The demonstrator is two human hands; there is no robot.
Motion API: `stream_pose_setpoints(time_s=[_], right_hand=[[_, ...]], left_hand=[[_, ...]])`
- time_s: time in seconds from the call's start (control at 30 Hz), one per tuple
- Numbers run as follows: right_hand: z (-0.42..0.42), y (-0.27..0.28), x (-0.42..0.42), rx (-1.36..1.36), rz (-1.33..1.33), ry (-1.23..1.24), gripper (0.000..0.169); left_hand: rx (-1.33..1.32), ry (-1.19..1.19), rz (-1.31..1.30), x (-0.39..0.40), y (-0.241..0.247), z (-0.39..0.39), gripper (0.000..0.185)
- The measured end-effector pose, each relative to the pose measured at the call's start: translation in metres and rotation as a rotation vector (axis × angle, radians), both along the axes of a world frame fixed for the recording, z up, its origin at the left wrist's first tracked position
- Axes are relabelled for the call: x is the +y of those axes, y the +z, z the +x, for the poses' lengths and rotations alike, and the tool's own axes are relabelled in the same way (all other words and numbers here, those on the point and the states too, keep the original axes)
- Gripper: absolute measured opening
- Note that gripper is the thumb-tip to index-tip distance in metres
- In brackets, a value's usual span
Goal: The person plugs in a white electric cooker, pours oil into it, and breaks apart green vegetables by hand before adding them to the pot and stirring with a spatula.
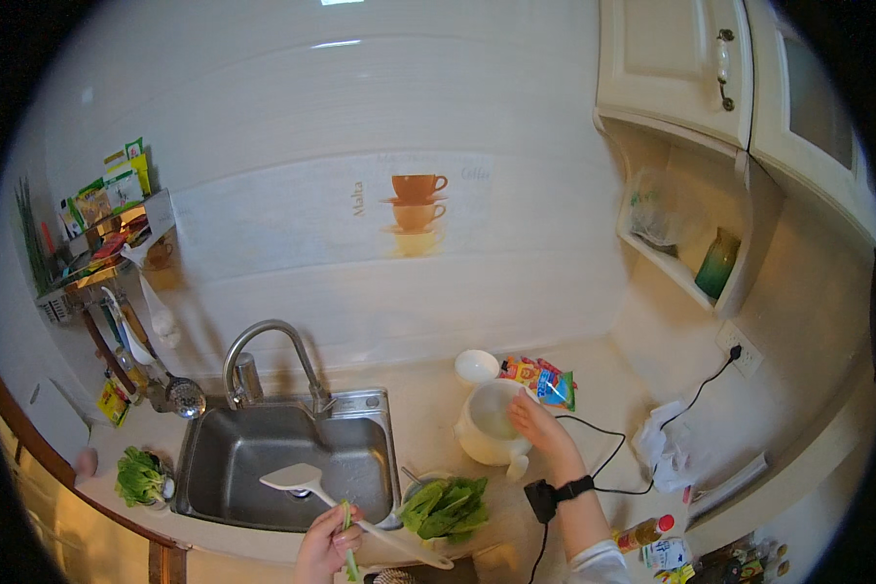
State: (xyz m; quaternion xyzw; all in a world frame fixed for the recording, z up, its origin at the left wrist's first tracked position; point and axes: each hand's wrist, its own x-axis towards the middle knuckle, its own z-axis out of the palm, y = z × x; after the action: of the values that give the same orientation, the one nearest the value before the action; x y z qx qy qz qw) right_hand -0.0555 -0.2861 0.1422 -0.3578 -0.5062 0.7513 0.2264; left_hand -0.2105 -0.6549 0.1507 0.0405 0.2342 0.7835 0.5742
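Note:
My left hand (pixel 330 536) pinches a thin green stalk (pixel 349 540) near the counter's front edge, beside the sink. A white spatula (pixel 401 544) runs past that hand, its blade over the steel sink (pixel 285 445). Whether the hand also touches the spatula cannot be told. My right hand (pixel 531 422) is at the rim of a cream electric pot (pixel 482 434), fingers partly inside the opening; whether they hold anything is hidden. Between the hands, green leaves (pixel 445 507) rest over a bowl at the sink's right edge.
A white bowl (pixel 477 366) and colourful food packets (pixel 544 381) stand behind the pot. A black cable (pixel 624 445) crosses the counter at right, near a plastic bag (pixel 671 456) and an oil bottle (pixel 642 533). The faucet (pixel 263 332) arches behind the sink; leafy greens (pixel 140 476) sit left.

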Motion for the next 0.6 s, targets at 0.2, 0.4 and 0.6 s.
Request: stream_pose_setpoints(time_s=[0.2,0.4,0.6], right_hand=[[-0.025,-0.042,0.047,-0.158,-0.200,0.040,0.066],[-0.041,-0.095,0.087,-0.278,0.056,0.294,0.091],[-0.033,-0.140,0.131,-0.286,0.221,0.300,0.091]], left_hand=[[0.034,0.069,0.009,-0.017,-0.008,-0.015,0.018],[0.025,0.126,0.029,-0.034,-0.008,-0.023,0.018],[0.018,0.075,0.010,-0.023,-0.013,-0.027,0.018]])
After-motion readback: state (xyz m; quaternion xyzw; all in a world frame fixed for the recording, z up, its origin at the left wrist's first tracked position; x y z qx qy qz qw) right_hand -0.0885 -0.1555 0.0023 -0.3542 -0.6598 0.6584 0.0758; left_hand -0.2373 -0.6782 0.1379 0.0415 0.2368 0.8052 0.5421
